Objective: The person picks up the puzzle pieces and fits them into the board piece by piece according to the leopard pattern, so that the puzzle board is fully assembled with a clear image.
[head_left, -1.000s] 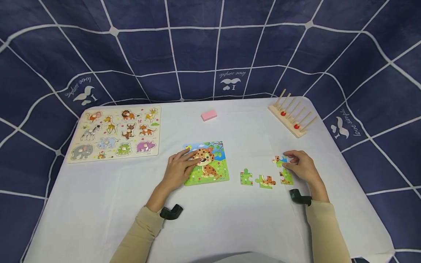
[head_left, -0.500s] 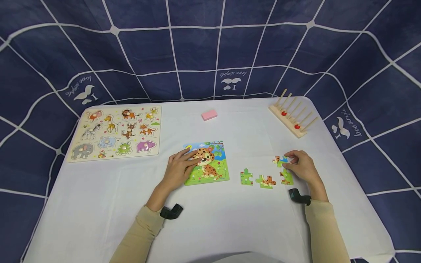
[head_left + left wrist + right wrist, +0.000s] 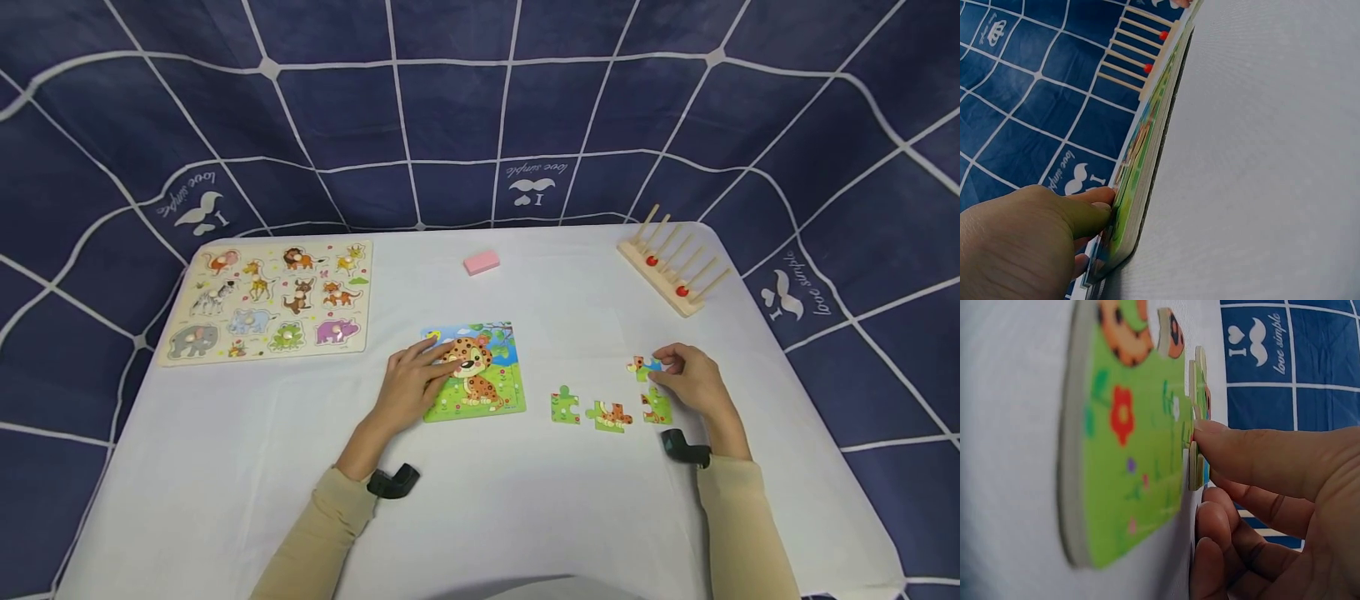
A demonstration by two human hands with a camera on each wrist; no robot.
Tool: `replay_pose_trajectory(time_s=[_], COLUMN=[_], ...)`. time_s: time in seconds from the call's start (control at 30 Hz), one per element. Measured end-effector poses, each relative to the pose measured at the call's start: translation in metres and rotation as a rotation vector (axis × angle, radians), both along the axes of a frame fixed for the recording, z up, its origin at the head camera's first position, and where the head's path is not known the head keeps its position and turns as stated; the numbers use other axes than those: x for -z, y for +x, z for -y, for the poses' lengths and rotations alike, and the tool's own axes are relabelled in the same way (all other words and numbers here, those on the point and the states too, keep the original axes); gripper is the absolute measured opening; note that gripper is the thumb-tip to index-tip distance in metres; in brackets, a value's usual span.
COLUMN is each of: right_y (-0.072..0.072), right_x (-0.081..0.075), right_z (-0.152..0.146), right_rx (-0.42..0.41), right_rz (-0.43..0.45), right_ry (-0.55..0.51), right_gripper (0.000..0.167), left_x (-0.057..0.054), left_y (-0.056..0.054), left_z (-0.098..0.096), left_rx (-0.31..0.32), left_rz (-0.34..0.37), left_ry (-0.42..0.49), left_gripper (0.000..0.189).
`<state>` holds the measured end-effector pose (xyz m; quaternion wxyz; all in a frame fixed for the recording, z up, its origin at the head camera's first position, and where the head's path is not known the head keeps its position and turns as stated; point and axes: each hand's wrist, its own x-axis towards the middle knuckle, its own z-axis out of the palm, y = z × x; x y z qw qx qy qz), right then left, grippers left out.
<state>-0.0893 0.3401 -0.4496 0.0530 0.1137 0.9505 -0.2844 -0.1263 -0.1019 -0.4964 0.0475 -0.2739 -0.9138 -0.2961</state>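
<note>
My left hand (image 3: 408,379) rests on the left part of a square leopard jigsaw puzzle (image 3: 483,400), its fingers stretched over the picture and the thumb near the lower left. From low down, the left wrist view shows the puzzle's green edge (image 3: 1138,181) beside the thumb. My right hand (image 3: 693,379) pinches a blue, green and orange puzzle piece (image 3: 642,368) at its right side, thumb and index finger on it. Just below lies a green piece with a spotted tail (image 3: 657,407), large in the right wrist view. Two more pieces, one green (image 3: 565,407) and one with paws (image 3: 611,415), lie to its left.
An animal knob puzzle board (image 3: 270,304) lies at the far left of the white table (image 3: 510,508). A pink block (image 3: 482,262) sits at the back middle. A wooden peg rack (image 3: 660,279) with two red beads stands at the back right. Dark blue grid cloth surrounds the table.
The head view has shifted slightly, so everything appears a little to the right. Both hands stay in place, and the pieces lie as before.
</note>
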Motion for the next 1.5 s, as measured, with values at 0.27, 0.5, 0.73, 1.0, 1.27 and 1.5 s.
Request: replay_pose_trajectory(time_s=[0.27, 0.5, 0.73, 1.0, 1.27, 1.5], right_y=[0.0, -0.001, 0.0, -0.002, -0.02, -0.039], right_x=[0.0, 0.0, -0.003, -0.009, -0.023, -0.026], right_z=[-0.002, -0.005, -0.004, 0.0, 0.028, 0.071], right_rx=[-0.025, -0.042, -0.032, -0.026, 0.031, -0.021], right_rz=[-0.003, -0.015, -0.038, -0.078, -0.128, -0.113], right_ry=[0.005, -0.004, -0.046, -0.202, -0.419, -0.521], right_gripper=[0.032, 0.031, 0.028, 0.021, 0.025, 0.025], left_x=[0.001, 0.001, 0.001, 0.001, 0.001, 0.0], left_y=[-0.001, -0.001, -0.001, 0.0, 0.0, 0.0], left_z=[0.0, 0.001, 0.001, 0.002, 0.002, 0.001], left_rx=[-0.002, -0.006, -0.003, -0.002, -0.002, 0.005], left_rz=[0.01, 0.016, 0.016, 0.001, -0.007, -0.005], left_ry=[-0.009, -0.011, -0.015, 0.002, 0.009, 0.011], left_gripper=[0.028, 0.028, 0.029, 0.027, 0.027, 0.027])
